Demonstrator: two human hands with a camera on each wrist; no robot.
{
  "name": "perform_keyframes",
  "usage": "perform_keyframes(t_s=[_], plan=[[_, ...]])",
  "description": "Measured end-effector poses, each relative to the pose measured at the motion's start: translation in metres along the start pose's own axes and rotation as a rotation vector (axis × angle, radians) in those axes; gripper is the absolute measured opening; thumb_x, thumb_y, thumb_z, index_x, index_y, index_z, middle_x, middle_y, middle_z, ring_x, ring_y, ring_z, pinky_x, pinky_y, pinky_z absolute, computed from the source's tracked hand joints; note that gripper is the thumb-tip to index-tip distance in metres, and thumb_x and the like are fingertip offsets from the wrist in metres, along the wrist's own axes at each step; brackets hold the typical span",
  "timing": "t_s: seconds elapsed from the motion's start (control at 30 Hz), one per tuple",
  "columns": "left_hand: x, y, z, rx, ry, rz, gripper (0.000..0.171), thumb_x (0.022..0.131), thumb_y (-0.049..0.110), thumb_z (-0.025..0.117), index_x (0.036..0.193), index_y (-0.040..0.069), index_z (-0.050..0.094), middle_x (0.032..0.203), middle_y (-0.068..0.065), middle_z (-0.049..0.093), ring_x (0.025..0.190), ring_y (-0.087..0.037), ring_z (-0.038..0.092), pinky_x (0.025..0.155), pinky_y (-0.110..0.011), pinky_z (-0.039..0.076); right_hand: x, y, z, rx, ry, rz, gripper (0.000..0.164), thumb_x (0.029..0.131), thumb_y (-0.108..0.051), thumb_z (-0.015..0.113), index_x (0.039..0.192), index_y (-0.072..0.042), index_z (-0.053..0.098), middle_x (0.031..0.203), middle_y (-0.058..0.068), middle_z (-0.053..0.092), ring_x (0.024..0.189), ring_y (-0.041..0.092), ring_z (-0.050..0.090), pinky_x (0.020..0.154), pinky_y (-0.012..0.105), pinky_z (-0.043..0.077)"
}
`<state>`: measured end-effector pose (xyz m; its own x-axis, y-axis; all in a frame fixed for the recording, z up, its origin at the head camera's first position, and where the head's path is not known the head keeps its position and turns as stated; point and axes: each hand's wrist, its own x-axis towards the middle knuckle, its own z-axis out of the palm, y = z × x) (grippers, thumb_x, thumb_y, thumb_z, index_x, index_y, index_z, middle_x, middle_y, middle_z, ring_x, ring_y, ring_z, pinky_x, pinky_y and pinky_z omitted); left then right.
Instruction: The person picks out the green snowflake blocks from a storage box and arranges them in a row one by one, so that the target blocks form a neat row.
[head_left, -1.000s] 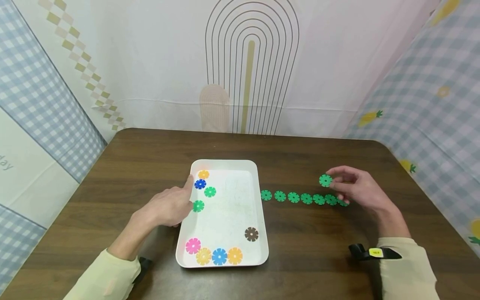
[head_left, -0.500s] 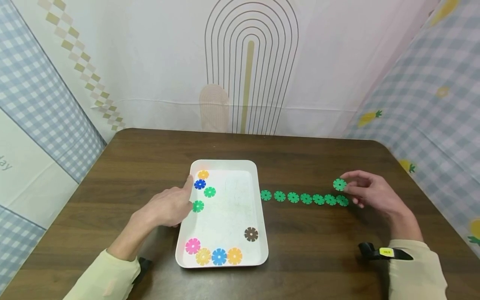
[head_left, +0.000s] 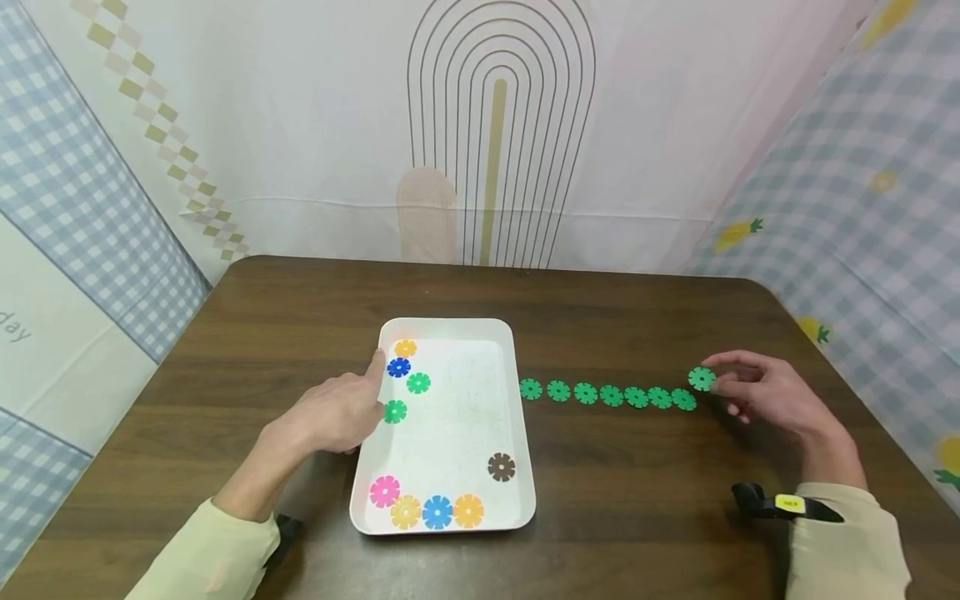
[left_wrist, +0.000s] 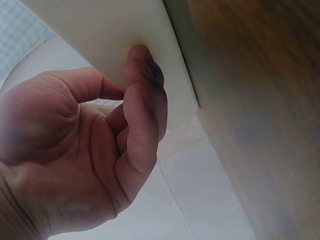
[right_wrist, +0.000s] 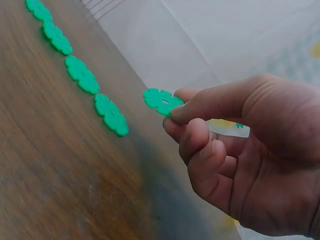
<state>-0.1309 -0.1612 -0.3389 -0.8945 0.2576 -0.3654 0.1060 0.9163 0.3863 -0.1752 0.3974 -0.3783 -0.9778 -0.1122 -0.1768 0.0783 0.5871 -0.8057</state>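
My right hand pinches a green notched plastic disc by its edge between thumb and index finger. In the right wrist view that disc is held above the table, just past the end of a row of green discs lying flat. My left hand grips the left side of a white tray. The left wrist view has the thumb over the tray's rim and curled fingers against its outer wall.
Inside the tray lie two green discs, a dark blue disc, a brown disc, a pink disc, a light blue disc and several yellow-orange ones. The row runs right from the tray across the brown wooden table.
My right hand has moved right and slightly toward me with the green disc, from above the row to beyond its right end. The left hand and tray stay put.
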Motion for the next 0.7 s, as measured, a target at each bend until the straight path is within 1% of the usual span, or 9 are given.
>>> perform_keyframes(t_s=[0.1, 0.23, 0.33, 0.5, 0.7], plan=[[0.000, 0.000, 0.000, -0.008, -0.004, -0.004, 0.083, 0.104, 0.016, 0.053, 0.167, -0.005, 0.003, 0.078, -0.007, 0.058, 0.054, -0.019, 0.054, 0.054, -0.032, 0.039, -0.001, 0.003, -0.002, -0.010, -0.011, 0.024, 0.033, 0.100, -0.008, 0.068, 0.132, -0.005, 0.060, 0.085, 0.000, 0.069, 0.064, 0.014, 0.061, 0.057, 0.033, 0.054], [0.000, 0.000, 0.000, -0.004, -0.005, -0.007, 0.083, 0.104, 0.017, 0.054, 0.167, -0.006, 0.003, 0.078, -0.007, 0.057, 0.055, -0.019, 0.054, 0.055, -0.032, 0.040, -0.001, 0.004, -0.003, -0.030, -0.032, 0.055, 0.042, 0.101, -0.009, 0.067, 0.139, 0.002, 0.055, 0.087, 0.002, 0.068, 0.065, 0.014, 0.061, 0.058, 0.033, 0.055], [0.000, 0.000, 0.000, 0.002, -0.001, -0.005, 0.083, 0.104, 0.017, 0.054, 0.167, -0.006, 0.003, 0.078, -0.007, 0.057, 0.056, -0.019, 0.054, 0.055, -0.033, 0.040, -0.002, 0.005, -0.004, -0.051, -0.042, 0.066, 0.046, 0.101, -0.010, 0.066, 0.143, 0.004, 0.052, 0.088, 0.004, 0.067, 0.066, 0.014, 0.060, 0.059, 0.034, 0.055], [0.000, 0.000, -0.001, 0.012, 0.004, -0.003, 0.083, 0.104, 0.017, 0.053, 0.167, -0.006, 0.004, 0.078, -0.007, 0.058, 0.056, -0.019, 0.055, 0.056, -0.033, 0.040, -0.003, 0.009, -0.004, -0.076, -0.056, 0.079, 0.047, 0.103, -0.010, 0.065, 0.144, 0.006, 0.051, 0.089, 0.006, 0.065, 0.067, 0.015, 0.060, 0.059, 0.034, 0.055], [-0.001, 0.000, -0.001, 0.005, 0.002, -0.003, 0.083, 0.105, 0.017, 0.054, 0.167, -0.006, 0.004, 0.078, -0.007, 0.057, 0.055, -0.019, 0.054, 0.055, -0.032, 0.040, -0.002, 0.013, -0.002, -0.110, -0.072, 0.103, 0.047, 0.102, -0.013, 0.065, 0.144, 0.005, 0.053, 0.081, 0.006, 0.060, 0.066, 0.017, 0.059, 0.059, 0.035, 0.055]])
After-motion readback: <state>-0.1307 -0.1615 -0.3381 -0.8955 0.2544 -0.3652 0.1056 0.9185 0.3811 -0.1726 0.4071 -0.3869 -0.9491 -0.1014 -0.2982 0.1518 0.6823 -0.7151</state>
